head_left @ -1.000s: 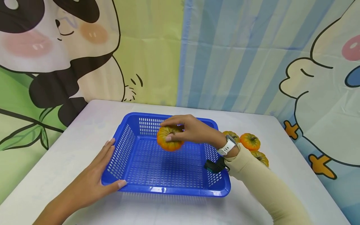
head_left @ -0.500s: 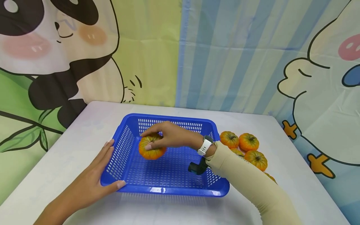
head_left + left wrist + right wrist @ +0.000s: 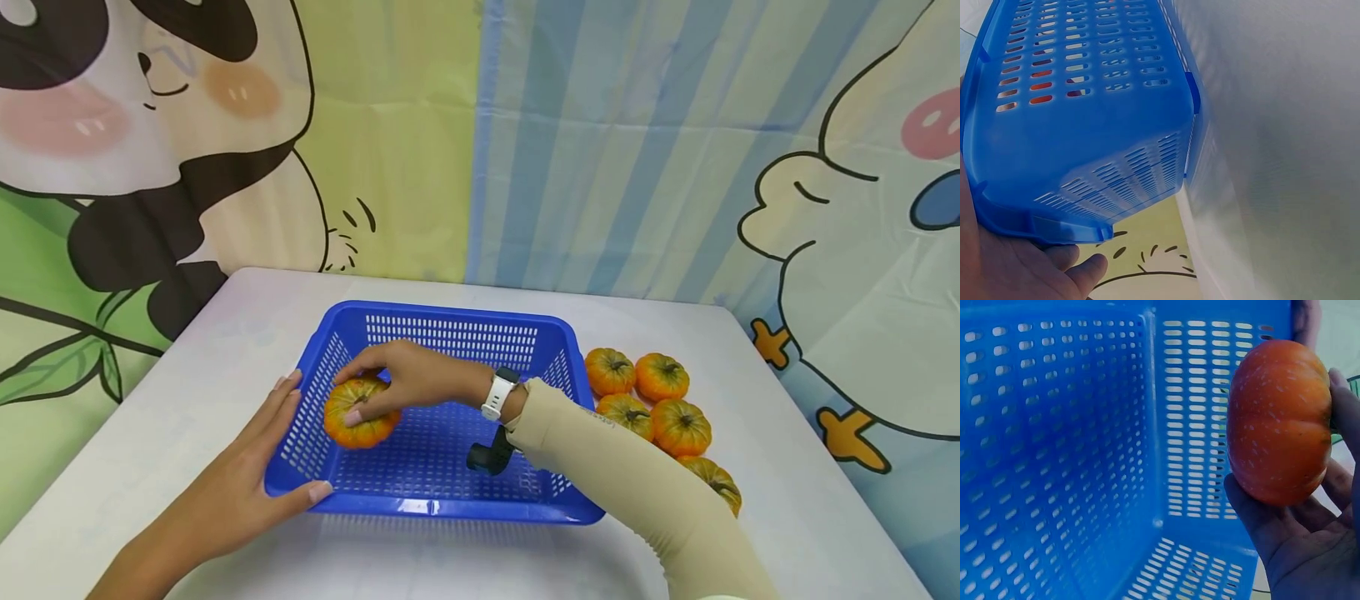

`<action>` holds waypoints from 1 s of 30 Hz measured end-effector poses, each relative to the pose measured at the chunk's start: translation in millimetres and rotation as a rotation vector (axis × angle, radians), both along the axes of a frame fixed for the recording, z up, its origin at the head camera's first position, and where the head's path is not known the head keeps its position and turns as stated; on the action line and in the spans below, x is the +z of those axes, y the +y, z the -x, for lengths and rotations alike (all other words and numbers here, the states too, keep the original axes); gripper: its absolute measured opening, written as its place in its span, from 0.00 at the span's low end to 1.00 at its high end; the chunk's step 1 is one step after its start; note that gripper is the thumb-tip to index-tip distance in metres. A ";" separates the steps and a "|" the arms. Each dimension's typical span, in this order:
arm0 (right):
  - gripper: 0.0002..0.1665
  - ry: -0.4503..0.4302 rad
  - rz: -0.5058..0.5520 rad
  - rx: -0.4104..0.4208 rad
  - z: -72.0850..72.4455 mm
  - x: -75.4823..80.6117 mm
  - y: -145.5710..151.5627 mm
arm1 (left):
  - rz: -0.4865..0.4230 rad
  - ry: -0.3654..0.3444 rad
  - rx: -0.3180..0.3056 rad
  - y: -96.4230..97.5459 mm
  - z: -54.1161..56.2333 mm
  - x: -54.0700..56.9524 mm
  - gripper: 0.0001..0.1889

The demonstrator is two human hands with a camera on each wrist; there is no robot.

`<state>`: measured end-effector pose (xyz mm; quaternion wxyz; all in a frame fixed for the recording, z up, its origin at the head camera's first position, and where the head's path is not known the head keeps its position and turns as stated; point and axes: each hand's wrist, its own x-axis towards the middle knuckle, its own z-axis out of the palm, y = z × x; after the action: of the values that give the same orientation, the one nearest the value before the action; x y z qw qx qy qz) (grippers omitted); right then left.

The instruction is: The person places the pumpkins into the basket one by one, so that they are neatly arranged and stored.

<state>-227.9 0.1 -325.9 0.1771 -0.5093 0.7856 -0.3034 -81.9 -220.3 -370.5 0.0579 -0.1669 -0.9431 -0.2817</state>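
Backdrop: printed cloth (image 3: 600, 150) standing behind the table; well apart from the work.
White table (image 3: 180, 375): carries the basket and the loose pumpkins.
Blue basket (image 3: 465, 510): slotted walls, probably light plastic, stiff but able to flex, and apt to slide; best held by its rim.
Sleeve (image 3: 630, 483): crosses above the basket's right wall, the obstacle between the held pumpkin and the others.
Left hand (image 3: 242, 475): spread wide, fingers along the left rim, thumb on the near rim.
Right hand (image 3: 401, 379): holds 1 pumpkin, thumb and fingers on opposite sides.
Held pumpkin (image 3: 1280, 422): within the basket near its left wall; floor contact cannot be told. Likely firm, modest in weight, smooth enough to slip; the ribbed sides offer the surest hold.
Loose pumpkins (image 3: 681, 427): 5, right of the basket, partly bordered by the sleeve.
Black device (image 3: 489, 454): juts below the right wrist, could catch the rim.
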 end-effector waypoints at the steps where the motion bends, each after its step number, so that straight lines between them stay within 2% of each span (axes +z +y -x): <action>1: 0.28 0.001 0.000 -0.005 -0.4 -1.0 -2.1 | -0.004 0.005 -0.002 -0.1 0.1 0.0 0.56; 10: 0.29 -0.011 -0.107 -0.008 -6.6 -11.8 -17.3 | 0.004 -0.015 0.001 -1.9 -0.5 2.0 0.55; 18: 0.26 -0.054 -0.134 0.024 -13.8 -16.0 -26.9 | -0.010 -0.001 -0.003 -2.8 0.0 1.4 0.55; 27: 0.31 -0.137 -0.175 0.177 -13.3 -18.9 -26.7 | -0.036 0.045 -0.020 -2.2 -0.3 -5.9 0.54; 30: 0.34 -0.149 -0.194 0.196 -11.4 -18.4 -24.8 | -0.032 0.052 -0.022 -1.4 0.0 -6.0 0.54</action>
<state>-216.5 -24.7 -344.3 0.3121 -0.5403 0.7424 -0.2441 -81.9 -221.7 -376.4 0.0821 -0.1834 -0.9348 -0.2928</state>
